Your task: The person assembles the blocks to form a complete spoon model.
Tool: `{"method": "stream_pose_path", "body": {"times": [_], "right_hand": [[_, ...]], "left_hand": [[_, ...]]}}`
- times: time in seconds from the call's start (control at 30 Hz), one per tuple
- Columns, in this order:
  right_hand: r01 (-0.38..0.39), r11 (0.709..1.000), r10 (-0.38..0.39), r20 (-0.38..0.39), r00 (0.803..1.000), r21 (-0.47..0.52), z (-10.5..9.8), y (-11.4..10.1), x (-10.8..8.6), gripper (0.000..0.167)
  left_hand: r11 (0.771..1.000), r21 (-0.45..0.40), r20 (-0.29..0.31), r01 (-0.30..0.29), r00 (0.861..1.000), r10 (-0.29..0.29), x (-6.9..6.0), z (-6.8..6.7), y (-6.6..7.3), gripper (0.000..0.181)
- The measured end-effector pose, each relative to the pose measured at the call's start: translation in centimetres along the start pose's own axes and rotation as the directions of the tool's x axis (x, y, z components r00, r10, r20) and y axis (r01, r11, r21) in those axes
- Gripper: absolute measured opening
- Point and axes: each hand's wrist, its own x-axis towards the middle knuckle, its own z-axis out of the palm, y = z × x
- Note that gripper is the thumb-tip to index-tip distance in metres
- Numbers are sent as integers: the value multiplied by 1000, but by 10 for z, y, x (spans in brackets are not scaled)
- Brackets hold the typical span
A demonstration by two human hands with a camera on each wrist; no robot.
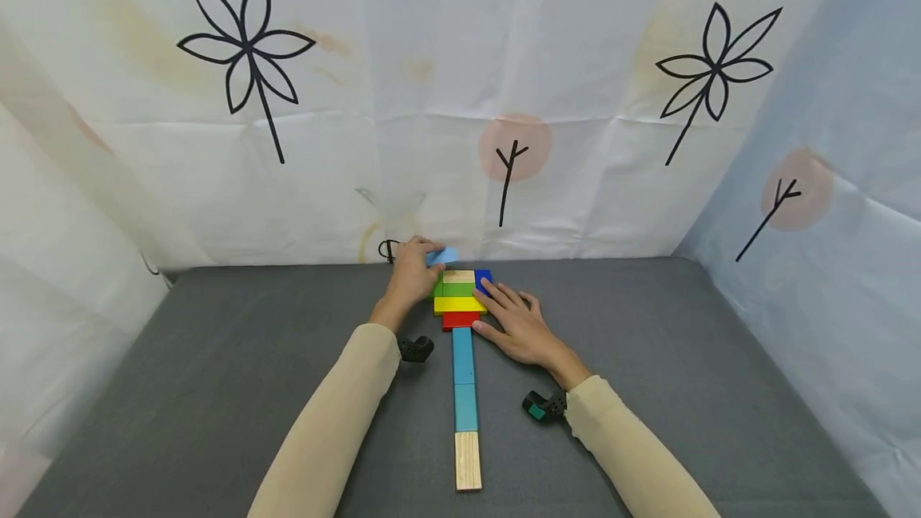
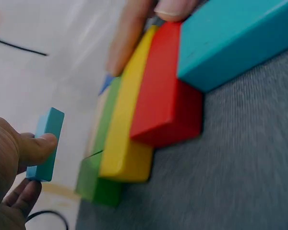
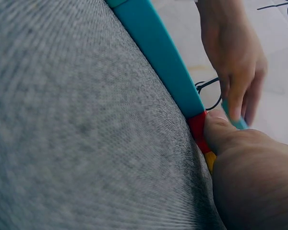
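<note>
At the far end of a row of coloured wooden blocks, my left hand (image 1: 408, 274) pinches a light blue block (image 1: 443, 256) between thumb and fingers, raised off the table in the left wrist view. My right hand (image 1: 524, 332) lies with extended fingers along the row's right side. Its fingertips touch around the dark blue block (image 1: 483, 276) and yellow block (image 1: 459, 304), and the thumb is at the red block (image 1: 460, 319). Green blocks (image 1: 458, 290) and a plain wood block (image 1: 458, 276) sit beyond the yellow one. Two turquoise blocks (image 1: 464, 356) extend toward me from the red block.
A plain wood block (image 1: 468, 460) ends the row nearest me. The blocks lie on a grey cloth-covered table (image 1: 216, 390). A white patterned curtain (image 1: 432, 62) hangs behind its far edge and along the sides. Each wrist carries a small black camera (image 1: 416, 349).
</note>
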Motion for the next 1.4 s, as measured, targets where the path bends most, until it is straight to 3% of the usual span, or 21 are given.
{"method": "stream_pose_path", "body": {"times": [0.17, 0.43, 0.8, 1.07, 1.4], "right_hand": [[-3, 1000, 3, 6, 1000, 5, 1, 1, 0, 61], [-8, 1000, 8, 8, 1000, 8, 1, 3, 1, 63], [-17, 1000, 17, 23, 1000, -2, 1, 2, 1, 63], [-8, 1000, 8, 13, 1000, -6, 1, 2, 2, 63], [-11, 1000, 11, 10, 1000, -10, 1, 2, 1, 62]], "left_hand": [[998, 58, 70, 6, 998, -10, 11, 16, 6, 33], [998, 55, 48, 1, 999, -4, 17, 31, 10, 31], [994, -32, 69, 109, 992, -106, 13, 35, 3, 28], [994, 0, 120, 107, 987, -107, 16, 34, -1, 30], [995, -39, 113, 90, 990, -85, 10, 30, -7, 32]]}}
